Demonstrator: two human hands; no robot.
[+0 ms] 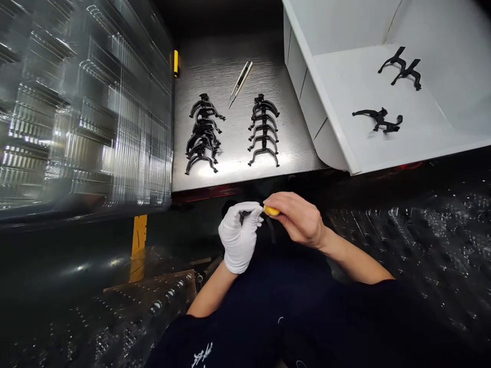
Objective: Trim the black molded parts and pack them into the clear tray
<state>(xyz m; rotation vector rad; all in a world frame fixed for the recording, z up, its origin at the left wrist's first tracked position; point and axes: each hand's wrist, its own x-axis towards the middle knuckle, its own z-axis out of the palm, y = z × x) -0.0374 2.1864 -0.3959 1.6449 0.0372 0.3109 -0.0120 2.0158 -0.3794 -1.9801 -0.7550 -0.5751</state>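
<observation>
My left hand point(240, 232), in a white glove, is closed around a black plastic bracket point(244, 216), most of which the fingers hide. In my bare right hand point(301, 220) is a small yellow-handled tool point(271, 210), pinched close against the gloved fingertips; its working end cannot be made out. Both hands are held in front of my body, below the metal table's near edge. Beyond them, black brackets lie on the table in two columns: a tangled left column point(202, 135) and a neater right column point(264, 130).
Stacked clear plastic trays point(88, 102) rise at the left. A white bin point(333, 122) at the right contains several black brackets point(379, 120). On the metal table point(233, 153) lie tweezers point(241, 84) and a yellow-and-black object point(176, 64). Clear plastic sheeting point(422, 245) spreads at lower right.
</observation>
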